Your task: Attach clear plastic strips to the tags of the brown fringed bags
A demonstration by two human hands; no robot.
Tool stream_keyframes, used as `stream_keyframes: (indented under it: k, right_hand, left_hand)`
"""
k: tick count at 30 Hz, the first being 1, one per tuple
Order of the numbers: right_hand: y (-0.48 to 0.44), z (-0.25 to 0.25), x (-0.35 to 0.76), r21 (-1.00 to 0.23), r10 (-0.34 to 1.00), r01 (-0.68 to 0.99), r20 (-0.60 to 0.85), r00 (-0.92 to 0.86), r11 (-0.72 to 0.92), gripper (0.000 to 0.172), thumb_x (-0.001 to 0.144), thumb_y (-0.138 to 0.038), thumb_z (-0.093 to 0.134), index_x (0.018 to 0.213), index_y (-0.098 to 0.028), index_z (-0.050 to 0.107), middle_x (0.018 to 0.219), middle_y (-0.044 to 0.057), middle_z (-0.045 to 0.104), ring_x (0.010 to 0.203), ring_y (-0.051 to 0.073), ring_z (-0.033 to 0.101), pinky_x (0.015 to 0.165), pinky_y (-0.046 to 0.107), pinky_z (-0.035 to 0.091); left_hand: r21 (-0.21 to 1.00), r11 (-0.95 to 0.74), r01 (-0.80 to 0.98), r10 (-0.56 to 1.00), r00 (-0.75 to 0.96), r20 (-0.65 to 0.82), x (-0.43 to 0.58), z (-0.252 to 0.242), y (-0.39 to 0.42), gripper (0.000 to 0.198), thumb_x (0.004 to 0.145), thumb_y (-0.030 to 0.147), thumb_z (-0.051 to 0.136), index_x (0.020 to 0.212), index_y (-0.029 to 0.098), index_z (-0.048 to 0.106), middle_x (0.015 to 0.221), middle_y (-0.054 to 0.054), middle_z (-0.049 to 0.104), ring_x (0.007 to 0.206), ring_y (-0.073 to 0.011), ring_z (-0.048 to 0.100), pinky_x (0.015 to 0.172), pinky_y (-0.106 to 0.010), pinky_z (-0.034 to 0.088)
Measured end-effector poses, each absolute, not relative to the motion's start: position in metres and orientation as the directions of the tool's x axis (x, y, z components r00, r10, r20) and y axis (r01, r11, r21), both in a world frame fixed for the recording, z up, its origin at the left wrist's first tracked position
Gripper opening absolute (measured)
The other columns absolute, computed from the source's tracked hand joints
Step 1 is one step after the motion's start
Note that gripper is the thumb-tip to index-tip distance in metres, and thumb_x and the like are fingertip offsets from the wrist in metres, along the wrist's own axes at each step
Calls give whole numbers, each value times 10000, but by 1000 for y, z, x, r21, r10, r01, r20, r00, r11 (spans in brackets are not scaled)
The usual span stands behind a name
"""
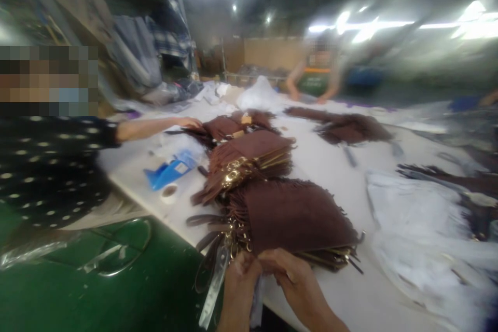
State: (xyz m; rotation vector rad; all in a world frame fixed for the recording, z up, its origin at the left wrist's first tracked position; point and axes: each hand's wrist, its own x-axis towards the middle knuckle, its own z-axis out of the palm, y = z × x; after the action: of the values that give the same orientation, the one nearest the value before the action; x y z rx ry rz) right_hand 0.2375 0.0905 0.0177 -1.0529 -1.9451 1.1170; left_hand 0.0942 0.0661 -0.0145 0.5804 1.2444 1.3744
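Bags [299,215] piled just beyond the fingers

Their near edge lies by the fingertips, the bulk beyond and to the right. Left hand [241,272] and right hand [286,267] come close together, fingers curled inward; blur leaves me unable to tell what they grip. Clasps [233,238] sit just beyond the left fingers; another pile [257,145] lies farther beyond.

White table [311,163] under stacked fringed brown bags [298,212]
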Motion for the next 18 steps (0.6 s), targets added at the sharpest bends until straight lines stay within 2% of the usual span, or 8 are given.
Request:
stream_keyframes:
  k: [2, 3, 6, 8, 13, 18]
  right_hand:
    - [93, 21, 236, -896, 879, 337, 110, -464, 290, 349, 867, -138, 437, 1130, -274, 621, 1077, 22, 679, 963, 162, 639, 847, 251, 472]
    - [95, 24, 235, -888, 887, 368, 86, -454, 274, 354, 866, -147, 442, 1151, -280, 604, 1035, 14, 688, 930, 162, 648, 834, 253, 472]
    - [98, 33, 233, -844, 905, 482, 11, -425, 237, 329, 856, -160, 457, 1144, -279, 562, 729, -42, 645, 687, 145, 627, 662, 226, 440]
    - [101, 38, 232, -827, 908, 516, -14, -418, 225, 300, 840, -157, 467, 1109, -268, 540, 639, -67, 586, 611, 137, 588, 589, 212, 387]
    - [106, 47, 231, -817, 897, 539, -64, -437, 204, 278, 799, -130, 472, 1039, -264, 510, 637, -77, 585, 596, 129, 575, 561, 206, 333]
    - [108, 47, 231, -771, 887, 585, -58, -458, 251, 299, 795, -105, 437, 1044, -262, 492, 675, -63, 605, 635, 138, 596, 578, 216, 320]
  left_hand:
    - [906, 193, -376, 923, -244, -298, 96, -9, 63, 284, 658, 403, 759, 690, 163, 611, 629, -34, 661, 587, -146, 580, 585, -227, 425]
    - [915, 195, -354, 924, -246, -292, 96, -7, 61, 261, 680, 393, 744, 700, 164, 618, 637, -30, 656, 597, -142, 575, 592, -223, 423]
    - [933, 211, -292, 917, -272, -292, 97, -2, 57, 232, 714, 391, 712, 704, 176, 625, 619, -14, 630, 574, -127, 539, 557, -207, 393]
    - [938, 199, -285, 912, -296, -284, 98, -1, 55, 253, 700, 418, 716, 702, 179, 634, 620, -24, 639, 575, -136, 548, 556, -212, 396]
    - [931, 189, -313, 911, -297, -285, 99, 1, 55, 347, 630, 483, 759, 722, 167, 652, 647, -56, 678, 620, -186, 602, 577, -243, 432]
    - [936, 281, -215, 888, -311, -338, 100, 5, 58, 341, 676, 472, 746, 661, 158, 615, 607, -35, 661, 582, -154, 563, 550, -227, 395]
